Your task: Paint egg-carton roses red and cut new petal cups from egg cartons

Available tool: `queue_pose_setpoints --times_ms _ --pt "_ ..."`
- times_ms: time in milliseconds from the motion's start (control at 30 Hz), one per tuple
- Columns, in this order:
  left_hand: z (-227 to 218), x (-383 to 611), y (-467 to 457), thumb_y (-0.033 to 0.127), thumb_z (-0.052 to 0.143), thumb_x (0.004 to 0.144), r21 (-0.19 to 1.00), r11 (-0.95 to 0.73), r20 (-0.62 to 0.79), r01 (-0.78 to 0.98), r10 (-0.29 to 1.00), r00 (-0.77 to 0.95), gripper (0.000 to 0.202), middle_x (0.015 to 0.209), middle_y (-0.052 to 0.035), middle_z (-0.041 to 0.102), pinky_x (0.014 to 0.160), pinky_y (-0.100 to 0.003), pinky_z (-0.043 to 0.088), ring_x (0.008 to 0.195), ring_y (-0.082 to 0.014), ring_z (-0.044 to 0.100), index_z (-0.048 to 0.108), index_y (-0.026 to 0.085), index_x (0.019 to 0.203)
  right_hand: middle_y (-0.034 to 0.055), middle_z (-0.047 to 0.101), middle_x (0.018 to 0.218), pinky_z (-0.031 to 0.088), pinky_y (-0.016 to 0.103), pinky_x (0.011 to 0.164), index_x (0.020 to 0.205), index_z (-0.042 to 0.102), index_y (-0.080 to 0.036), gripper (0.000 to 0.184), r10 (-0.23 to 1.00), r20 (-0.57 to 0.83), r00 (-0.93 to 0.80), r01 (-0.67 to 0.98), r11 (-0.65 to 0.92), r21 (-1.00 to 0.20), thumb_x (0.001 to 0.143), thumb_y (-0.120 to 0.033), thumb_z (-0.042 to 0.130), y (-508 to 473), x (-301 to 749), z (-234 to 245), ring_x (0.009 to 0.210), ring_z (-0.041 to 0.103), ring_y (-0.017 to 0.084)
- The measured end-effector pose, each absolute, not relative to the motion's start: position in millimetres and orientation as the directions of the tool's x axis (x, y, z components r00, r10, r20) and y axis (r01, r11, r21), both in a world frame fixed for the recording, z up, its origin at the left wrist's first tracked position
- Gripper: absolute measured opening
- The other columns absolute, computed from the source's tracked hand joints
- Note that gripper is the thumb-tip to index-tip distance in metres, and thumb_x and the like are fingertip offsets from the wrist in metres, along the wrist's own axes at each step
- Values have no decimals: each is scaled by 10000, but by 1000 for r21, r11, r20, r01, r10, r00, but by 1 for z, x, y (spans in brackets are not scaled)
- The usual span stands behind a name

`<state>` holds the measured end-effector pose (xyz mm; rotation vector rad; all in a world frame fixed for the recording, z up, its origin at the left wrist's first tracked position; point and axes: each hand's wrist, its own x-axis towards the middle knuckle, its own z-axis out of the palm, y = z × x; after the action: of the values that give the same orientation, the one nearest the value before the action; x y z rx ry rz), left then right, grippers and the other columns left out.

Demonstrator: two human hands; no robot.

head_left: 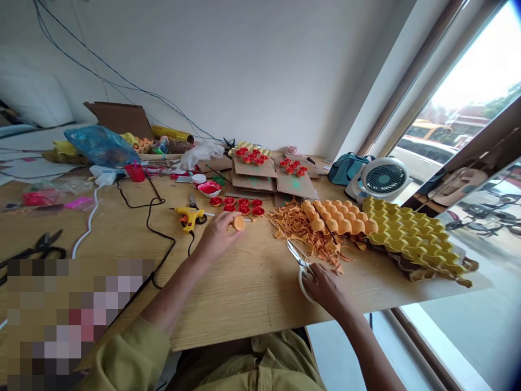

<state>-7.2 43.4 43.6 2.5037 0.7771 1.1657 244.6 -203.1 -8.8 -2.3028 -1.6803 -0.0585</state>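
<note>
My left hand (216, 234) pinches a small orange egg-carton cup (238, 222) between thumb and fingers, just in front of rows of red painted paper flowers (243, 205). In my right hand (325, 287) are white-handled scissors (300, 262); their blades point away from me and look slightly apart. Beyond the blades lies a heap of orange carton scraps (299, 225). An orange egg carton (337, 217) rests against that heap. Left of my left hand, a yellow glue gun (189, 217) lies on its side.
Yellow egg trays (415, 236) and a white fan (385, 179) stand at the right. Cardboard pieces (254, 182) bear red flowers at the back. A bowl of red paint (209, 188) is near them. A black cord (166, 233) and black scissors (44, 247) lie left.
</note>
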Motion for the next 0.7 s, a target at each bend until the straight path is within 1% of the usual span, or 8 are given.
queue_pose_setpoints --times_ms 100,200,267,333,433,500,567,700 --pt "34 -30 48 281 731 870 569 -740 666 359 671 327 385 1186 -89 726 864 -352 593 970 -228 697 645 207 1238 64 716 899 367 331 813 895 614 -202 179 960 155 231 954 -192 -232 961 -366 587 -195 215 -1 820 650 205" --pt "18 -43 47 303 705 885 566 -746 688 352 662 297 348 1161 -96 722 855 -346 601 959 -223 698 649 197 1211 25 708 858 380 296 795 847 623 -215 180 982 108 153 959 -121 -256 926 -372 662 -181 187 7 790 651 174" --pt "7 -47 46 311 695 890 566 -747 693 350 661 288 331 1126 -102 719 844 -345 610 922 -216 701 651 185 1192 18 702 828 383 287 775 833 631 -215 181 983 91 158 957 -130 -258 916 -370 677 -174 182 10 766 647 169" --pt "-1 -47 47 330 683 899 580 -734 683 353 675 279 334 1100 -106 716 821 -346 619 883 -212 702 650 177 1195 35 707 852 387 295 775 858 643 -209 178 973 87 212 950 -185 -253 930 -371 651 -174 190 11 779 651 180" --pt "-6 -45 48 350 659 916 585 -731 672 350 679 295 352 1137 -116 710 816 -350 627 917 -224 707 648 182 1225 65 719 894 396 313 792 918 659 -197 198 935 85 343 918 -315 -243 952 -381 597 -192 221 11 834 663 209" --pt "-6 -44 48 356 646 924 570 -746 676 344 664 320 351 1167 -117 709 823 -351 629 945 -230 708 651 188 1232 83 730 959 409 321 813 974 671 -195 234 902 84 424 887 -395 -239 937 -413 597 -211 246 12 901 672 231" --pt "-5 -44 48 361 637 928 551 -761 682 341 647 342 348 1175 -114 711 822 -349 628 946 -232 708 655 193 1232 69 741 974 422 312 797 1007 685 -209 264 870 71 487 855 -459 -241 899 -441 621 -232 270 17 897 679 231" --pt "-8 -47 50 388 643 919 537 -760 683 366 647 340 367 1148 -110 713 796 -351 619 919 -239 701 666 196 1232 24 717 742 400 274 628 883 703 -228 288 772 47 634 757 -605 -247 879 -494 593 -270 316 28 668 632 188"
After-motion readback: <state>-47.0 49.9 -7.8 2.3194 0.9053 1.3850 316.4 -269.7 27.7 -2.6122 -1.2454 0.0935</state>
